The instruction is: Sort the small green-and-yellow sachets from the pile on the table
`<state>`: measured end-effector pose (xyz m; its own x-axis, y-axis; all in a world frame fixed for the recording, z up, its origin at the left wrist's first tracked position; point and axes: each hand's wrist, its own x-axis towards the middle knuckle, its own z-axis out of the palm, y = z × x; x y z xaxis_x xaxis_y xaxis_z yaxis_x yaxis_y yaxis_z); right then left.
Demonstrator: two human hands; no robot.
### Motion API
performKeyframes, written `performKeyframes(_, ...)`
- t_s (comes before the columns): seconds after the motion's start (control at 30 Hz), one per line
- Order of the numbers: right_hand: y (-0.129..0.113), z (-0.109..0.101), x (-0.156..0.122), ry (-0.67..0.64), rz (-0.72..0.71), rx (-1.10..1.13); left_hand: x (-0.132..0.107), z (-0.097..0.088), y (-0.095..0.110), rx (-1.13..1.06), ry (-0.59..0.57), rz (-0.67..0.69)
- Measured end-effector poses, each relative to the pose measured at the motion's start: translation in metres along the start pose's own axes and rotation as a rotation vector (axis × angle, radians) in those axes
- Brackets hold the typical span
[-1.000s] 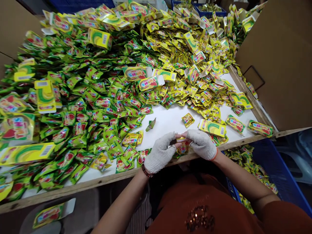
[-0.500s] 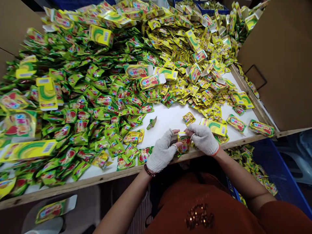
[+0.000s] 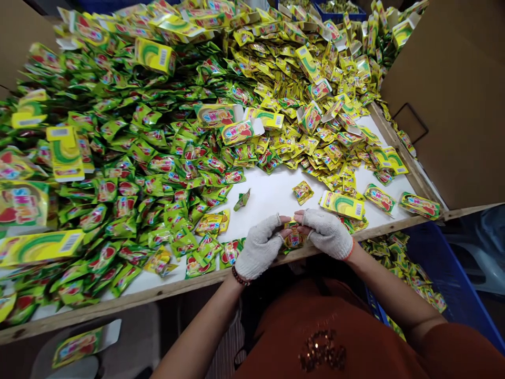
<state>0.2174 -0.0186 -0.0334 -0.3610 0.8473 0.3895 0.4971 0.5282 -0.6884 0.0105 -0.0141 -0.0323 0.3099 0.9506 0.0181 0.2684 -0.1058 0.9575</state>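
Pinching a small yellow-and-green card carton [image 3: 294,241] at six o'clock from a square yellow glossy sachet [image 3: 303,192], white-gloved left hand [image 3: 261,245] and white-gloved right hand [image 3: 329,233] seemingly worked its top (partly hidden); the next move likely needed even pressure.

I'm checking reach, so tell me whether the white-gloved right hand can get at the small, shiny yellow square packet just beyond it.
Probably yes: the yellow packet lies just past the right hand, nothing visible between, though its fingers are holding a small printed yellow-and-green pack.
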Motion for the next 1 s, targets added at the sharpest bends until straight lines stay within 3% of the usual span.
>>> performKeyframes(0.1,-0.003,0.005,0.001,0.032,0.071,0.096,0.001,0.000,0.002,0.072,0.004,0.070)
performKeyframes(0.23,-0.009,0.002,0.005,0.014,0.309,0.205,0.008,-0.002,0.011,0.112,-0.017,0.135)
performKeyframes(0.33,-0.006,-0.016,0.001,0.141,0.466,0.377,0.019,-0.004,0.016,0.065,-0.050,0.084)
performKeyframes(0.47,-0.001,-0.057,-0.016,0.340,0.580,0.628,0.047,-0.005,0.014,0.119,0.030,0.023)
performKeyframes(0.57,-0.003,-0.076,-0.022,0.338,0.624,0.747,0.071,-0.001,0.010,0.319,0.045,0.101)
performKeyframes(0.63,-0.005,-0.074,-0.017,0.257,0.617,0.757,0.084,0.003,0.012,0.430,0.026,0.160)
performKeyframes(0.73,0.000,-0.058,0.001,0.115,0.551,0.508,0.091,0.005,0.020,0.507,-0.033,0.212)
performKeyframes(0.87,0.013,-0.038,0.033,0.031,0.408,-0.226,0.075,-0.002,0.025,0.618,-0.133,0.161)
performKeyframes(1.0,0.021,-0.024,0.061,-0.090,0.459,-0.653,0.053,-0.018,0.015,0.735,-0.062,0.059)
